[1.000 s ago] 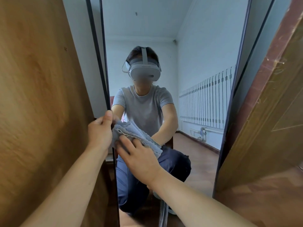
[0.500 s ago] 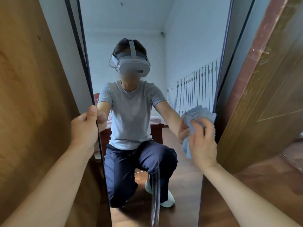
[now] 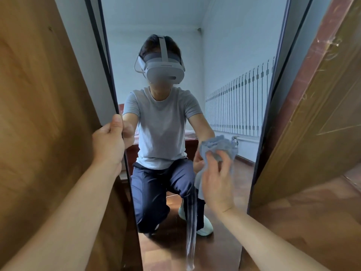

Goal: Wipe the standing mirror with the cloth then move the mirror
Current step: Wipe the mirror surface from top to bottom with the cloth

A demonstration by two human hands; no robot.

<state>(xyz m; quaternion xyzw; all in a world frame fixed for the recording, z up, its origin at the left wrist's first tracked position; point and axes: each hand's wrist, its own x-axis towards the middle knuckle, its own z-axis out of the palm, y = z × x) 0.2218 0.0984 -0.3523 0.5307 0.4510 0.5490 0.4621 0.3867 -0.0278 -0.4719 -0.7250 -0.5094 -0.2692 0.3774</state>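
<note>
1. I see the left hand (image 3: 108, 145) clamped on the left edge of the mirror (image 3: 224, 55): thumb up along the front of the thin black frame, the other fingers wrapped behind it out of view. Narrow grip, holding the frame.
2. The right hand (image 3: 216, 184) has the cloth (image 3: 218, 143) bunched under bent fingers and pressed flat to the glass. It holds the cloth, nothing else.
3. The cloth is light blue and crumpled. Most of it bulges above the right fingertips, and a flap hangs beside the palm on the thumb side.
4. The mirror stands upright, tall and narrow. Its glass spans from the left grip across to the dark right edge, which is just beyond the right hand's cloth. The two grips are well apart, at about the same height on the mirror, the right one slightly lower.
5. Straight below the right wrist, a pale vertical streak (image 3: 190, 231) runs down the glass to the bottom of view.
6. Outboard of the left grip, touching the mirror's edge, is a brown wooden panel (image 3: 39, 114).
7. Outboard of the right grip, past the mirror's right edge, there is a leaning wooden door (image 3: 322, 114) with a scuffed reddish edge and dark wood floor (image 3: 293, 222) under it.
8. Between the two grips, the glass reflects a kneeling person in a grey tee and dark blue trousers, wearing a white headset. A white radiator (image 3: 238, 112) is reflected above the cloth.
</note>
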